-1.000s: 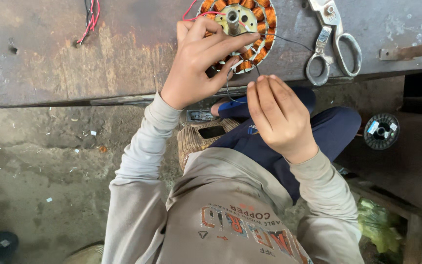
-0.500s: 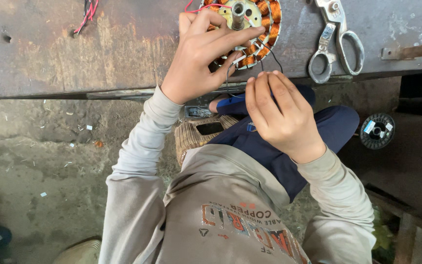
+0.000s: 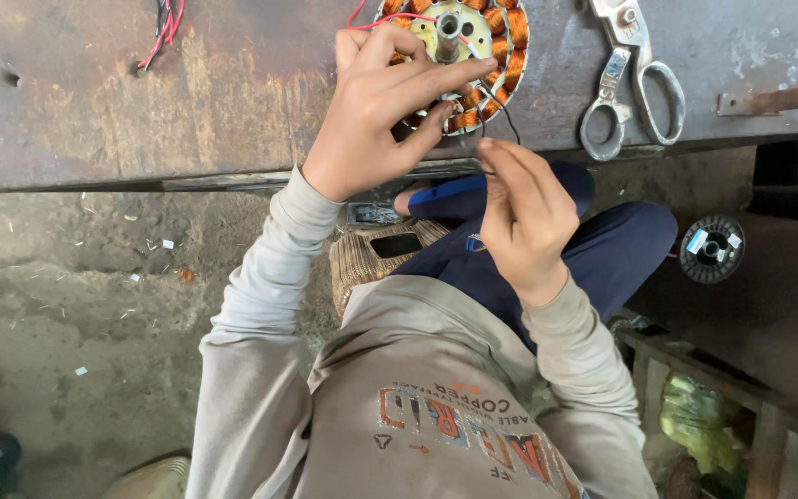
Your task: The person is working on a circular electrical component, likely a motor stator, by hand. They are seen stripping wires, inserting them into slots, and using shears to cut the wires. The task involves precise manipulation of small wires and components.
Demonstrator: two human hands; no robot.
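Note:
A round motor stator [image 3: 491, 46] with copper-wound coils and a metal hub lies on the worn metal bench [image 3: 140, 102]. My left hand [image 3: 376, 111] rests on the stator and grips its near edge with thumb and fingers. My right hand [image 3: 524, 217] is just below the bench edge, fingers pinched on a thin dark wire [image 3: 501, 106] that runs up to the coils. Red leads [image 3: 371, 14] curl off the stator's top left.
Metal scissors [image 3: 630, 83] lie on the bench right of the stator. Red and black wires [image 3: 161, 32] lie at the bench's back left. A wire spool [image 3: 711, 248] sits lower right. A woven stool [image 3: 371, 259] is under my legs on the dusty floor [image 3: 66, 296].
My right hand has turned and lifted toward the bench edge, pulling the thin wire. The left hand keeps its hold on the stator.

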